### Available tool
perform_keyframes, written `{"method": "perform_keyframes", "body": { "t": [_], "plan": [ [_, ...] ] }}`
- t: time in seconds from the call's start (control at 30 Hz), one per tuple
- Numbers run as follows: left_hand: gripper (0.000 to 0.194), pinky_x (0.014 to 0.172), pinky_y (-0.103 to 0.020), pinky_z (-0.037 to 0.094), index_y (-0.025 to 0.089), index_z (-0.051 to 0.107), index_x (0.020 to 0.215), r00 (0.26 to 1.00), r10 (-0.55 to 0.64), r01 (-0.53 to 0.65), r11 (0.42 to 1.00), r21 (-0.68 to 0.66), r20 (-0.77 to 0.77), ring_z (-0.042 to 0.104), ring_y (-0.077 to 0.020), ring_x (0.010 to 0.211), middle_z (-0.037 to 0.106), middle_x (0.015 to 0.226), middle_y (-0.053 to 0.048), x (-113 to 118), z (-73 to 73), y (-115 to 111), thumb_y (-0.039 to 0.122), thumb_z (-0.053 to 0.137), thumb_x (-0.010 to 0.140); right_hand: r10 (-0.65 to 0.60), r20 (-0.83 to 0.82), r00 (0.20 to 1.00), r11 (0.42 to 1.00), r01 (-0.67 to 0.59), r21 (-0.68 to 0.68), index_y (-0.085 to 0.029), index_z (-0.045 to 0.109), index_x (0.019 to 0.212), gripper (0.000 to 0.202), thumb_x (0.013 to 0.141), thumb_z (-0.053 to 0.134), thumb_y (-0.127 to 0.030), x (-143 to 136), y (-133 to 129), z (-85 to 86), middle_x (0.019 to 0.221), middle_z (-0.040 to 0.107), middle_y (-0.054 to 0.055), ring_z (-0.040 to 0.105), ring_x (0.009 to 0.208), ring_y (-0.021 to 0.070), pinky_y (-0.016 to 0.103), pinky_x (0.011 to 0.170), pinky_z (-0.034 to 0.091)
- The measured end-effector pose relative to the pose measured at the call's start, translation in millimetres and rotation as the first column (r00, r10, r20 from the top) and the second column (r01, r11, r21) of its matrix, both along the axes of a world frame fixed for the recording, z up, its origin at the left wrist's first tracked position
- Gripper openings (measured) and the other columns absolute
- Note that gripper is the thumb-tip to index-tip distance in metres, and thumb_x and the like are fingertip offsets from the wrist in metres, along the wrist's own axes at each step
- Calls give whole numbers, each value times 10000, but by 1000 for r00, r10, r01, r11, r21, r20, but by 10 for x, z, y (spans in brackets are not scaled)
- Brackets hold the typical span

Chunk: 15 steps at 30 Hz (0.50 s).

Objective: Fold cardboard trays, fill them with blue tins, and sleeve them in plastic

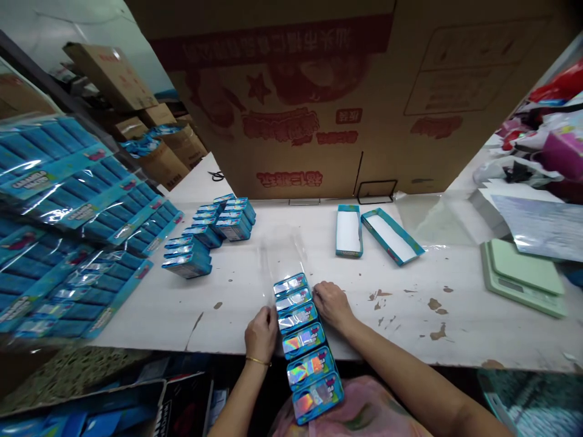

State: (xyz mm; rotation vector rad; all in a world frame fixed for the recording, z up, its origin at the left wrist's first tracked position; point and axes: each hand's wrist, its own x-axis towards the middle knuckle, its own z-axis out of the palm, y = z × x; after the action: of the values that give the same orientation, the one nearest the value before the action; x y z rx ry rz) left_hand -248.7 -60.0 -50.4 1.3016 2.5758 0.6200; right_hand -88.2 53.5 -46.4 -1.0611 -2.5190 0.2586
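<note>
Looking down at the row (305, 343) of small blue boxes, it runs from the desk (455, 315) edge back over the person's lap, so the near end hangs off the desk and nothing shows what's under it. Left hand (260, 334) presses the row's left side, right hand (332, 305) the right side, each grip closed against the boxes, squeezing the row between them. Fingertips are tucked against the boxes, so hard to see exactly.

A clear plastic sleeve (282, 255) lies just beyond the far end of the row, barely visible against the white top. Open room sits right of the hands, only chipped paint spots there. Two empty trays (378, 233) lie further back, a green scale (523, 276) is off to the right near the edge. Loose box stacks (209, 233) sit back left, wrapped packs (68, 230) crowd the left edge, blurry. A big carton (346, 91) walls off the back, its top cut off.
</note>
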Motion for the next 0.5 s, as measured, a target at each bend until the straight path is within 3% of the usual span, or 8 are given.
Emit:
{"method": "perform_keyframes", "body": {
  "t": [0.13,0.23,0.5],
  "plan": [
    [318,517,-237,335,173,557,672,978,-186,177,980,-94,-92,576,-150,575,635,648,-50,68,41,-119,268,303,839,109,37,993,988,-113,107,-176,510,640,161,778,439,-133,105,-32,-5,637,541,23,425,630,146,272,614,264],
    [322,485,-231,334,175,560,673,946,-288,273,955,-117,-149,590,-148,563,632,631,-41,176,35,-330,243,297,846,205,12,979,968,-205,144,-165,499,613,145,744,447,-133,279,-200,-16,606,516,30,392,604,144,279,600,250],
    [356,440,-205,370,197,516,595,804,-516,543,840,13,-295,548,-112,455,561,505,-4,389,47,-913,193,265,847,391,28,920,918,-392,61,-166,476,615,145,731,416,-104,821,-651,80,598,490,24,370,586,140,284,568,239]
  ]
}}
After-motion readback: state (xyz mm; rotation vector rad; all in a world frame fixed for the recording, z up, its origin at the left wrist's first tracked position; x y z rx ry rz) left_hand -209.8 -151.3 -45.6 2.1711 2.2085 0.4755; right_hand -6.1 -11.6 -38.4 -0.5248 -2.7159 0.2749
